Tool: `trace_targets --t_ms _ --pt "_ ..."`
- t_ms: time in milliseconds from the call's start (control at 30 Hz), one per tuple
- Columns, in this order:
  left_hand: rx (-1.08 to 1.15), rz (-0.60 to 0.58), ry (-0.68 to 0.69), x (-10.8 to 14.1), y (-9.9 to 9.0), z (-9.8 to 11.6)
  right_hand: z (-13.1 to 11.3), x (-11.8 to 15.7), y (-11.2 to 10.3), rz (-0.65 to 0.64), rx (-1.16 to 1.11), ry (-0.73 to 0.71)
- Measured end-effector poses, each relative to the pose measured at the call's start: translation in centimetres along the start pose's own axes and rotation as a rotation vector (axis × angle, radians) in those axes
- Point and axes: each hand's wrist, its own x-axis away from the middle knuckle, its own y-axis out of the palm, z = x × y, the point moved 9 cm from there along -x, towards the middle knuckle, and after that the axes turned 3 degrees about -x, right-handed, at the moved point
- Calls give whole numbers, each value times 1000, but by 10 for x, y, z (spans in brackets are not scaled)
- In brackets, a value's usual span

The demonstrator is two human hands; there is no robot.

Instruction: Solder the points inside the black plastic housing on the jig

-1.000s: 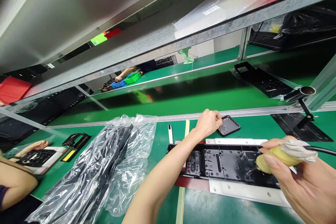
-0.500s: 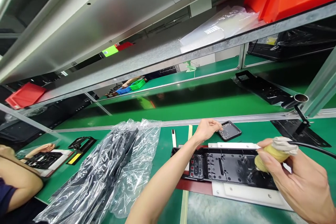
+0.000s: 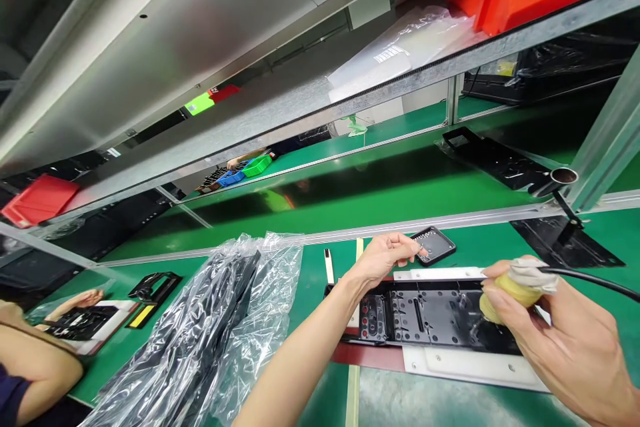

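- Right hand [image 3: 570, 330]: 1; fingers wrapped round 1 yellow-bodied tool [image 3: 517, 292], 1 black cable [image 3: 590, 277] trailing.
- Black housing [image 3: 435, 313]: 1, on the counter [image 3: 315, 273], below the tool, between 2 white rails [image 3: 475, 368]; tool-tip contact hidden.
- Left hand [image 3: 383, 257]: 1; fingertips at left edge of 1 small black tray [image 3: 441, 248]; cannot tell whether they grip anything.
- Tray pieces: several, too small to count.

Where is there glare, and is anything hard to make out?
Head view: glare streaks the clear plastic; head view: the green surface carries dark reflections; head view: the black casing is hard to make out beneath the yellow-wrapped tool.
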Motion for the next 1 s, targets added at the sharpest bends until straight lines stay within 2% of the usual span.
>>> trace_targets --t_ms 200,400,567,800,1000 --pt "148 7 -18 36 10 3 -3 -1 -1 5 13 -27" --pt "205 18 -49 56 10 -7 -5 -1 -2 5 24 -39" --pt "173 44 -56 72 10 -8 -3 0 -1 2 37 -39" --pt "-30 70 -32 97 6 -4 -11 -4 -4 7 52 -66" --pt "-410 106 36 112 18 0 -14 -7 -3 -6 63 -43"
